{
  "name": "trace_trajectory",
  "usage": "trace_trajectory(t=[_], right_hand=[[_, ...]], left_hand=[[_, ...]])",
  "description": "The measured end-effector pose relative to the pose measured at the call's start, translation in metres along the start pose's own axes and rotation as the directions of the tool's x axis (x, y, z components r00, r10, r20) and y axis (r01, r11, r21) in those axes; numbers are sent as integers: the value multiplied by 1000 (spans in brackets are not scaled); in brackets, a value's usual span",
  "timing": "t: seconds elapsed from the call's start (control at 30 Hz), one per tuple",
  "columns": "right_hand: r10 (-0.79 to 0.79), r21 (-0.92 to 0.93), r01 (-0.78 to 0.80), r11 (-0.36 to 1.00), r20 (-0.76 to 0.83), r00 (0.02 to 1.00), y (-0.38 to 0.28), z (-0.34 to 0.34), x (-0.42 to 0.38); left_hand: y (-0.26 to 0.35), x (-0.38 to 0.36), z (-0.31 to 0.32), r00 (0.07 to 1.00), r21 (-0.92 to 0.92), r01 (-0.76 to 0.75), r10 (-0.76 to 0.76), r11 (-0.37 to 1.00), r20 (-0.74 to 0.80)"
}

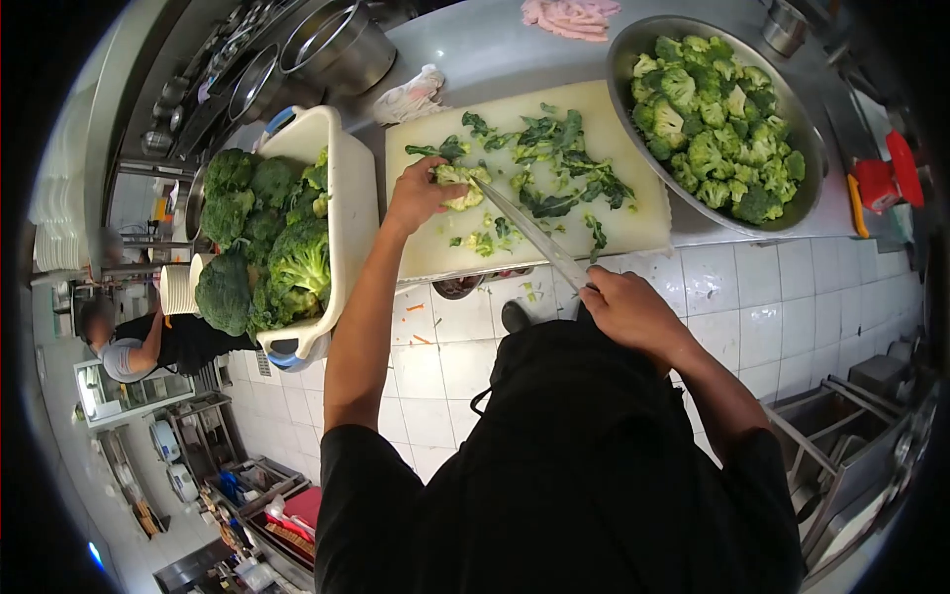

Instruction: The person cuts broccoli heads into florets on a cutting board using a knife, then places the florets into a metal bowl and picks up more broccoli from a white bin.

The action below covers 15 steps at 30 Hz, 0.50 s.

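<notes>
My left hand [420, 196] grips a pale piece of broccoli [461, 187] over the left part of a white cutting board [435, 252]. In my right hand [631, 309] is the handle end of a long kitchen knife [537, 240]. Its blade slants up and left, with the tip at the broccoli piece. Dark green broccoli leaves [554, 163] and small trimmings lie scattered over the board. At the right stands a big round metal bowl [621, 109] filled with cut broccoli florets [708, 129]. To the left, a white plastic tub [346, 188] holds several whole broccoli heads [300, 254].
A crumpled white cloth [411, 96] and a pink cloth [571, 17] lie behind the board. Metal pots [338, 49] stand at the back left. A red object [884, 176] sits beyond the bowl. Another person [139, 342] stands far left. Orange scraps [421, 340] dot the tiled floor.
</notes>
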State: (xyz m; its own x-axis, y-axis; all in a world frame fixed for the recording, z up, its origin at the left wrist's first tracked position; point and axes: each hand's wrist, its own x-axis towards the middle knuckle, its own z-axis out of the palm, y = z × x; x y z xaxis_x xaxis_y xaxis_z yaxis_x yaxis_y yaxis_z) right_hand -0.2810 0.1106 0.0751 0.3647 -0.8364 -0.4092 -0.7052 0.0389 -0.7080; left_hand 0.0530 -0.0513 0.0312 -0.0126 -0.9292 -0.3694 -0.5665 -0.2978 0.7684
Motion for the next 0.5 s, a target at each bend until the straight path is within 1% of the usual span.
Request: trace_trajectory(t=[0.1,0.17,0.2,0.27,0.3,0.4,0.5], right_hand=[[2,-92,-4,996,-18,1000,5,13,15],[33,-152,-41,988,-52,998,9,18,23],[39,-140,-51,989,-87,995,12,14,24],[58,-111,-76,991,-158,986,16,5,22],[64,-99,-80,992,-150,987,11,-4,16],[80,-96,-93,991,-128,989,4,-15,2],[88,-165,-84,983,19,996,-13,-27,-12]], left_hand=[[-7,-3,3,1000,-201,22,-23,979,-7],[-8,-5,2,998,-184,42,-50,982,-38],[-8,-5,3,997,-176,51,-60,983,-51],[-14,-7,5,983,-110,-131,115,985,-141],[-16,-9,7,962,-71,-219,203,973,-182],[-24,-17,19,915,47,-319,321,946,-244],[-15,-33,22,917,72,-301,309,951,-253]])
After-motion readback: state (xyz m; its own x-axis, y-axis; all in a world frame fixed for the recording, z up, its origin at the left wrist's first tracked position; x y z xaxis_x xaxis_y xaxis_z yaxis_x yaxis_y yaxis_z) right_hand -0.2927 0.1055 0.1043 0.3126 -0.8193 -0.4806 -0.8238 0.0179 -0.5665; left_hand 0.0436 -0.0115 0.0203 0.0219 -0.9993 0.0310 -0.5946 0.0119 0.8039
